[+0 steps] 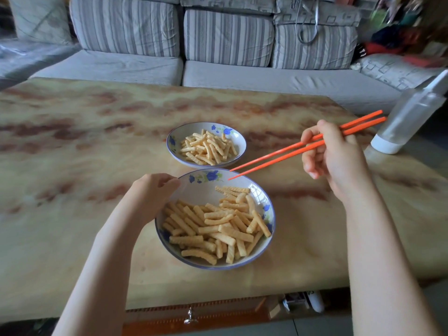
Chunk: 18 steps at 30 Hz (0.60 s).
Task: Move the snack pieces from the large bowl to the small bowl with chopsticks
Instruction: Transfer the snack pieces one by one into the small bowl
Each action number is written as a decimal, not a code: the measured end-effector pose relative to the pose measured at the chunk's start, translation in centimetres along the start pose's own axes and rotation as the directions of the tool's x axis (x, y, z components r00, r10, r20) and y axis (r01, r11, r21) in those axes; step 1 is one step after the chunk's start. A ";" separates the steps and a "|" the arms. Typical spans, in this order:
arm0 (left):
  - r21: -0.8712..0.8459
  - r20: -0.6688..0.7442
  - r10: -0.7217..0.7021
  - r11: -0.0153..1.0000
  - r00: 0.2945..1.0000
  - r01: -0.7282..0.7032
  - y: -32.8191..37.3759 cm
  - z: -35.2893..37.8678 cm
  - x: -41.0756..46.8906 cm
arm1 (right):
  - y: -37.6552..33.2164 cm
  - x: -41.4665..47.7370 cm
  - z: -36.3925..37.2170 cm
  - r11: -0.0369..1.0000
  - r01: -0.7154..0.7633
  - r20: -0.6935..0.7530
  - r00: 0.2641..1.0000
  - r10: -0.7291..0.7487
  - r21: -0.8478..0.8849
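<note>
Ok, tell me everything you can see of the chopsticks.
The chopsticks are a pair of plain orange sticks, smooth and plastic-looking, tapering to thin tips. The right hand grips them toward their thick ends. They slant down to the left, with the tips slightly apart, empty, hovering over the far rim of the large bowl. They hold no snack, and only the hand touches them.

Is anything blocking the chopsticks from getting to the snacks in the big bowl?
Nothing visible is. The chopsticks in the right hand have bare tips over the large bowl, with the snack pieces uncovered below. The left hand only touches the rim.
</note>
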<state>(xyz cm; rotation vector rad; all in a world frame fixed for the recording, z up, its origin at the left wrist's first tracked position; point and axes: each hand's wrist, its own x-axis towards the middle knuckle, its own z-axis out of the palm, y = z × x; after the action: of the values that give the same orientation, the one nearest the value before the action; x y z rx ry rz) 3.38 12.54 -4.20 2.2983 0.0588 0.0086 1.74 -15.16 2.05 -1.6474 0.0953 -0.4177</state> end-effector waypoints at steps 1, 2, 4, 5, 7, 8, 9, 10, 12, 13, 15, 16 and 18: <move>-0.003 -0.001 -0.003 1.000 1.000 0.003 0.0 0.0 0.0 | -0.1 -0.1 -0.2 1.000 -0.001 0.007 1.000 0.001 -0.020; -0.005 -0.001 -0.003 1.000 1.000 0.003 -0.1 0.0 0.0 | -0.2 -0.3 -0.4 0.999 -0.002 0.016 1.000 0.002 -0.039; -0.006 -0.005 -0.003 1.000 1.000 0.003 0.0 0.1 0.0 | -0.3 -0.5 -0.5 0.997 -0.005 0.036 0.999 0.008 -0.071; -0.004 -0.007 -0.004 1.000 1.000 0.004 0.0 0.1 0.0 | -0.3 -0.6 -0.5 0.997 -0.007 0.045 0.999 0.011 -0.081; 0.000 -0.008 -0.008 1.000 1.000 0.008 0.0 0.1 0.0 | -0.4 -0.7 -0.4 0.996 -0.007 0.058 0.998 0.012 -0.094; -0.001 -0.007 -0.007 1.000 1.000 0.007 -0.1 0.1 0.0 | -0.3 -0.7 -0.3 0.995 -0.006 0.060 0.998 0.012 -0.103; -0.003 -0.004 -0.005 1.000 1.000 0.005 -0.1 0.1 0.0 | -0.3 -0.7 -0.3 0.994 -0.006 0.062 0.998 0.013 -0.110; -0.004 -0.002 -0.002 1.000 1.000 0.002 -0.2 0.1 0.0 | -0.2 -0.6 -0.2 0.994 -0.008 0.064 0.998 0.015 -0.113; -0.003 -0.002 0.004 1.000 1.000 -0.004 -0.2 0.0 0.1 | 0.0 -0.6 0.0 0.994 -0.017 0.063 0.998 0.024 -0.108; 0.000 -0.001 0.005 1.000 1.000 -0.005 -0.2 0.0 0.1 | 0.0 -0.5 0.1 0.994 -0.023 0.058 0.998 0.030 -0.104; 0.006 0.002 0.009 1.000 1.000 -0.009 -0.2 0.0 0.2 | 0.2 -0.5 0.3 0.995 -0.035 0.039 0.998 0.039 -0.096; 0.009 0.004 0.011 1.000 1.000 -0.011 -0.2 0.0 0.2 | 0.2 -0.4 0.4 0.995 -0.039 0.029 0.999 0.041 -0.092; 0.011 0.006 0.015 1.000 1.000 -0.015 -0.2 0.1 0.2 | 0.1 -0.4 0.6 0.997 -0.036 0.011 0.999 0.037 -0.074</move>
<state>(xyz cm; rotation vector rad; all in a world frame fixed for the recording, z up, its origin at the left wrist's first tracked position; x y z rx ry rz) 3.54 12.64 -4.40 2.3095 0.0387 0.0090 1.57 -14.46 1.79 -1.7183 0.1328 -0.3794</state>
